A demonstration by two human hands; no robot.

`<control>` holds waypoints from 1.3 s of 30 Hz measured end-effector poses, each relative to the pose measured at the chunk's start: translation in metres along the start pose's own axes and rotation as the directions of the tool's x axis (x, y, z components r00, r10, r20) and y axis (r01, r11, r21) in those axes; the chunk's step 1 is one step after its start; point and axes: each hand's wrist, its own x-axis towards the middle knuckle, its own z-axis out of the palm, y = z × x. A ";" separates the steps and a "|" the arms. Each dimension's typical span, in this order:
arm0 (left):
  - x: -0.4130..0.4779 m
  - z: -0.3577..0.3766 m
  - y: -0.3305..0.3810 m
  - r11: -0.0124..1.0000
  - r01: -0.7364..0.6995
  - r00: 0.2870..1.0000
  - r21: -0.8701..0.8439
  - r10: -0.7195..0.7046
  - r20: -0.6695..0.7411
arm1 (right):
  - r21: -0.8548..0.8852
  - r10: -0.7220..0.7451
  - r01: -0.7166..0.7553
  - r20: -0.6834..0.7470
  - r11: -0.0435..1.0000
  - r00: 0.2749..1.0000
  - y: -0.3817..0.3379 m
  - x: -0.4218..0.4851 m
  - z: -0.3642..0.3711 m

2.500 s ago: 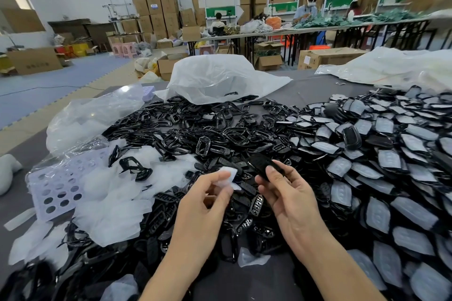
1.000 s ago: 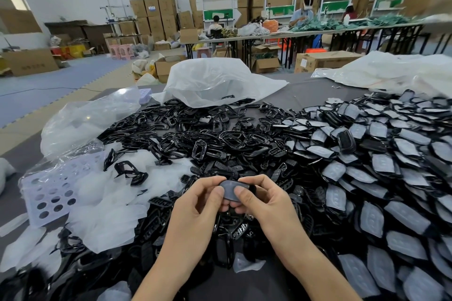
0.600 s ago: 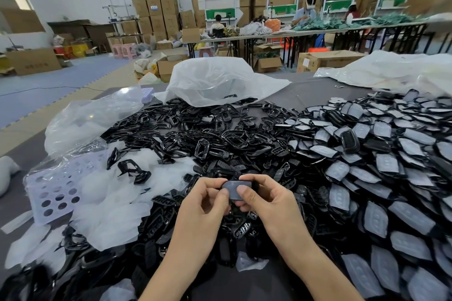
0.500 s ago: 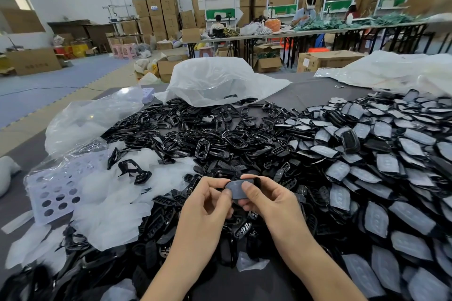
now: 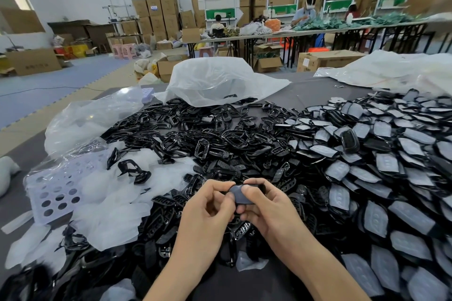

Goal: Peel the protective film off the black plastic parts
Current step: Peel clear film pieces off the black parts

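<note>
**Near edge.** A loose film scrap (image 5: 249,262) lies on the grey table (image 5: 244,284) between the forearms. Strays like this can get carried into finished stock.

**In hand.** One black plastic part (image 5: 241,199) is held just above the heap, with its grey protective film (image 5: 236,193) facing up.
- The right hand (image 5: 267,208) grips the part, thumb on top and fingers curled beneath.
- The left hand (image 5: 208,205) pinches at the part's left edge with thumb and forefinger.
- It cannot be told whether a corner of the film is lifted. In my judgement the peel is only starting.

**Hazards.**
- A nail slipping off the edge could mark the face.
- A hasty pull may tear the film and leave a remnant.
- The right thumb rests on the film and may pin it against the pull.
- The part is small and could slip from the grip into the heap.

**Beyond.**
- The discarded films (image 5: 110,203) on the left touch the bare black parts (image 5: 208,144).
- On the right, the film-covered parts (image 5: 379,178) run straight into the bare ones with no divider, so a dropped piece could land in the wrong lot.
- Farther back lies a white plastic bag (image 5: 215,80), partly over the bare parts.
</note>
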 end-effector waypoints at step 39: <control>-0.020 0.011 0.006 0.755 -0.505 0.856 0.419 0.373 0.359 | -0.044 -0.138 0.134 -0.106 0.990 0.985 -0.011 0.003 -0.016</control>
